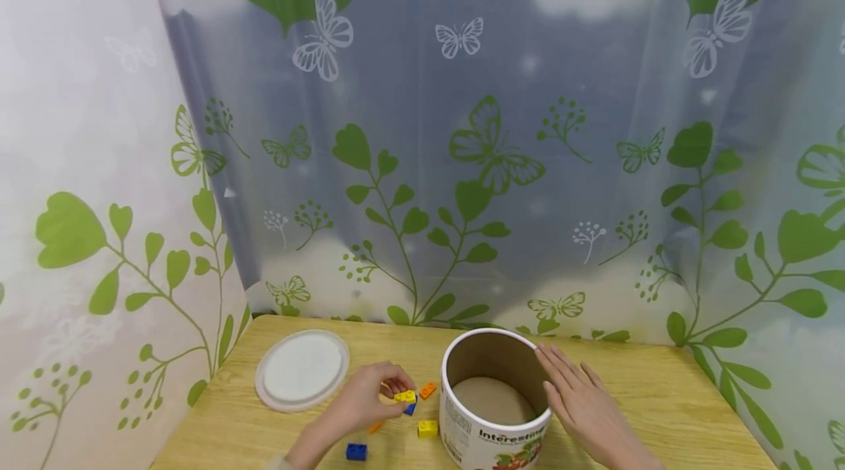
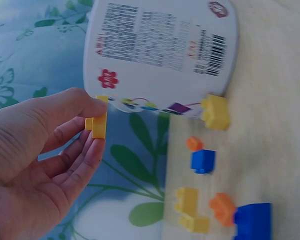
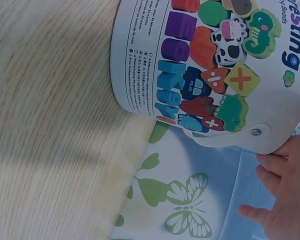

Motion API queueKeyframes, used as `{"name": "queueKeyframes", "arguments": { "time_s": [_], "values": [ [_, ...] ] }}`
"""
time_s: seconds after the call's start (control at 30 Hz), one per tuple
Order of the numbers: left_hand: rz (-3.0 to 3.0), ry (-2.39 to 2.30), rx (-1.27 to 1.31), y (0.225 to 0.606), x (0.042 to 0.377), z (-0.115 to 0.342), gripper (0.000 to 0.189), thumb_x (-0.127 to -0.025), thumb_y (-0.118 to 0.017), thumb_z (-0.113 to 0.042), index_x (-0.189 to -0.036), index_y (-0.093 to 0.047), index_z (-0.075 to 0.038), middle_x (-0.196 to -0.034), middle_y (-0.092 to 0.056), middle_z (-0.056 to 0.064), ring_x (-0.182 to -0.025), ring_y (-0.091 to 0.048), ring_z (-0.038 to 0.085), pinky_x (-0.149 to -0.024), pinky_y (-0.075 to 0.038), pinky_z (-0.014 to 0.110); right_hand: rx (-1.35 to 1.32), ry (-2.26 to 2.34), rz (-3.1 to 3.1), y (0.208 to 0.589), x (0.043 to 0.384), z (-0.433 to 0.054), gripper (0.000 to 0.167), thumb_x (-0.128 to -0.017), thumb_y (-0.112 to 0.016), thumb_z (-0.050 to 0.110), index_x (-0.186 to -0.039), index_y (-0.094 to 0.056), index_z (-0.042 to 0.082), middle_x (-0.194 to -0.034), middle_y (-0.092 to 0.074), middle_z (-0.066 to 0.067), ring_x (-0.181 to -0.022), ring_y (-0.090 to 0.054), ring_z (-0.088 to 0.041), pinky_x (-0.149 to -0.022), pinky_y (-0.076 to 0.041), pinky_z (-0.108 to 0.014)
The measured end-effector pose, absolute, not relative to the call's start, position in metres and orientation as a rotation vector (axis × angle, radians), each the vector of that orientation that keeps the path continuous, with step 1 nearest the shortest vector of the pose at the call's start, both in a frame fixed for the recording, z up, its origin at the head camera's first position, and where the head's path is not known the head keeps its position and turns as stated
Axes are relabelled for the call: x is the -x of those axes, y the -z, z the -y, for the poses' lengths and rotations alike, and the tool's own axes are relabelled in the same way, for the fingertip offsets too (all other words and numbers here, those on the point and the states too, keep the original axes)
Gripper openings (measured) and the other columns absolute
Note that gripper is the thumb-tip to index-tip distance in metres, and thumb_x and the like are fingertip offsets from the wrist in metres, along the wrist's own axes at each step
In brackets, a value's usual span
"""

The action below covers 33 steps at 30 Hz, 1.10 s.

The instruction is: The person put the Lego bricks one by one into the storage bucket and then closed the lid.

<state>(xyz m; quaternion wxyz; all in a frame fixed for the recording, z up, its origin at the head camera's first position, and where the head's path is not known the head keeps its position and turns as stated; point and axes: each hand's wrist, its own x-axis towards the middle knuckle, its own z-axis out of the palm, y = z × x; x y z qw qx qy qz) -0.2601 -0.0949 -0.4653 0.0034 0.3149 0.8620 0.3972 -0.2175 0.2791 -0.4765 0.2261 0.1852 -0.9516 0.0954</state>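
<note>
My left hand (image 1: 359,398) pinches a yellow toy brick (image 2: 101,120) between thumb and fingertips, above the table and left of the bucket. The white round bucket (image 1: 455,422) stands upright with its top uncovered, and its inside looks bare. My right hand (image 1: 586,402) has its fingers extended and touches the right side of the bucket's rim. Loose on the table left of the bucket lie a yellow brick (image 1: 428,428), a blue brick (image 1: 356,452) and an orange brick (image 1: 428,390). Another blue brick (image 1: 411,408) is partly hidden behind the held one.
A round white lid (image 1: 302,369) lies flat on the wooden table (image 1: 634,375) at the back left. In the left wrist view, more yellow bricks (image 2: 187,201) and a second orange brick (image 2: 223,209) show. A patterned curtain (image 1: 422,235) hangs behind the table.
</note>
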Motion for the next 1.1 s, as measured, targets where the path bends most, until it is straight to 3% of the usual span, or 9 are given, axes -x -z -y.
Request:
{"name": "queueKeyframes", "arguments": {
  "time_s": [0.23,0.3,0.43,0.6,1.1],
  "values": [
    [-2.713,-1.262,-1.007,0.446,0.265,0.088,0.016,-0.085,-0.08,-0.007,-0.098,-0.073,-0.013,-0.092,-0.068,-0.004,-0.082,-0.063,0.009,-0.072,-0.058,0.022,-0.503,-0.229,2.585,0.478,0.217,-0.28,0.05,-0.102,-0.057,0.022,-0.151,-0.05,0.012,-0.154,-0.049,-0.004,-0.142,-0.044,-0.022,-0.109,-0.039,-0.057],
    [-2.716,-1.271,-1.025,0.443,0.267,0.085,0.016,-0.086,-0.08,-0.007,-0.099,-0.073,-0.013,-0.093,-0.069,-0.003,-0.082,-0.063,0.01,-0.074,-0.06,0.026,-0.501,-0.23,2.582,0.478,0.217,-0.28,0.051,-0.102,-0.057,0.022,-0.151,-0.05,0.013,-0.154,-0.049,-0.003,-0.143,-0.042,-0.019,-0.11,-0.039,-0.056],
    [-2.755,-1.247,-1.065,0.436,0.272,0.077,0.015,-0.086,-0.079,-0.008,-0.099,-0.073,-0.013,-0.094,-0.07,-0.003,-0.083,-0.064,0.01,-0.075,-0.061,0.031,-0.503,-0.232,2.599,0.476,0.217,-0.28,0.051,-0.103,-0.056,0.023,-0.152,-0.049,0.013,-0.154,-0.049,-0.004,-0.142,-0.044,-0.024,-0.11,-0.038,-0.057],
    [-2.784,-1.24,-1.082,0.429,0.278,0.063,0.017,-0.085,-0.08,-0.007,-0.1,-0.073,-0.012,-0.093,-0.071,-0.003,-0.083,-0.064,0.009,-0.076,-0.059,0.026,-0.501,-0.227,2.626,0.475,0.217,-0.279,0.051,-0.104,-0.054,0.025,-0.152,-0.047,0.013,-0.155,-0.047,-0.004,-0.141,-0.046,-0.028,-0.111,-0.037,-0.057],
    [-2.717,-1.318,-1.157,0.419,0.299,0.001,0.016,-0.087,-0.078,-0.005,-0.102,-0.073,-0.009,-0.095,-0.068,0.001,-0.085,-0.064,0.011,-0.076,-0.059,0.024,-0.502,-0.214,2.631,0.475,0.217,-0.28,0.052,-0.103,-0.056,0.023,-0.152,-0.047,0.012,-0.156,-0.047,-0.004,-0.142,-0.044,-0.027,-0.112,-0.038,-0.057]
  ]
}}
